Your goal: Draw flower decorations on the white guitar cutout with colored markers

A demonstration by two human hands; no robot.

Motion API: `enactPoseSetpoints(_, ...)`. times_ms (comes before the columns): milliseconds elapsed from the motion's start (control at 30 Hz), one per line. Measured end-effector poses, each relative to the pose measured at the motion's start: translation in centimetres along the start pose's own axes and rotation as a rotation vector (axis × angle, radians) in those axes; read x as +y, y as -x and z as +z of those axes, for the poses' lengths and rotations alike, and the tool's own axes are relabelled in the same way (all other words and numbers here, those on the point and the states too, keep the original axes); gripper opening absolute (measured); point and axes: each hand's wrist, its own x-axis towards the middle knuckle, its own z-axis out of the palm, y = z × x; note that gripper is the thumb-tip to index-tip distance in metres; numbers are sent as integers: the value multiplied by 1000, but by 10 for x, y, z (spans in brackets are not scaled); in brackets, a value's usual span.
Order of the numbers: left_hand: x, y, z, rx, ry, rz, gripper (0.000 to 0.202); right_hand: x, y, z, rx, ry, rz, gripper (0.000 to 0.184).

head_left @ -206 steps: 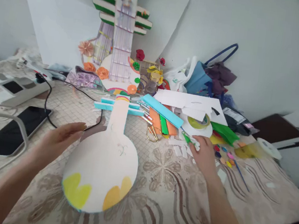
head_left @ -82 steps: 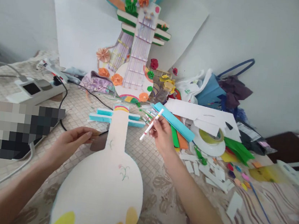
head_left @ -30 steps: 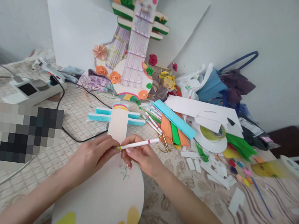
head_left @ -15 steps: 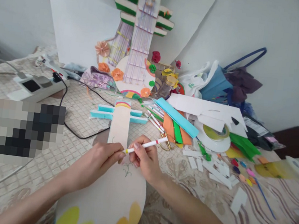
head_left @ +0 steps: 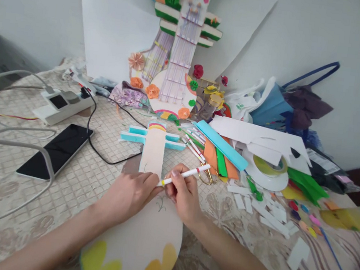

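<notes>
A white felt-tip pen with a yellow band at one end and a red band at the other slants up to the right. My right hand pinches it along its barrel. My left hand is closed at the pen's yellow-banded end, its fingertips touching it. Both hands are over a pale guitar-shaped board, which has yellow and orange petals painted at its bottom. Thin green sprigs are drawn just below the hands. Blue-edged bars cross its neck, and a coloured arc tops it.
A decorated guitar model stands against the wall. On the left lie a phone, cables and a power strip. To the right are pens, scissors, a blue paper roll, tape and paper scraps.
The view has swung slightly left, so the scene sits further right. Both hands stay together at the pen, with little change in their hold.
</notes>
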Motion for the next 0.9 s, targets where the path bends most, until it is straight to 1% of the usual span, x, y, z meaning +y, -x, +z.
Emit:
enactPoseSetpoints(67,0,1,-6,-30,116,-28,36,-9,-6,-5,48,-24,-25,29)
enactPoseSetpoints(133,-2,1,-14,-52,285,-108,41,-19,-16,-12,212,-101,-71,31)
enactPoseSetpoints(167,-4,1,-18,-46,352,-163,43,-24,-20,-15,259,-145,-90,32)
enactPoseSetpoints(200,-7,1,-21,-42,396,-219,44,-26,-25,-18,253,-170,-78,35)
enactPoseSetpoints(267,-16,0,-23,-17,452,-320,45,-26,-30,-21,230,-206,-10,34)
enactPoseSetpoints(367,-32,-3,-20,34,536,-420,47,-15,-30,-20,174,-246,94,33)
enactPoseSetpoints(500,-48,-7,-15,81,627,-440,48,-2,-28,-21,149,-294,126,29)
enactPoseSetpoints(633,-57,-10,-14,135,682,-489,48,1,-28,-22,156,-292,127,24)
enactPoseSetpoints(767,-65,-12,-10,172,719,-558,47,3,-29,-22,193,-205,98,20)
enactPoseSetpoints(900,-73,-11,-3,179,707,-537,46,6,-29,-26,197,-98,67,23)
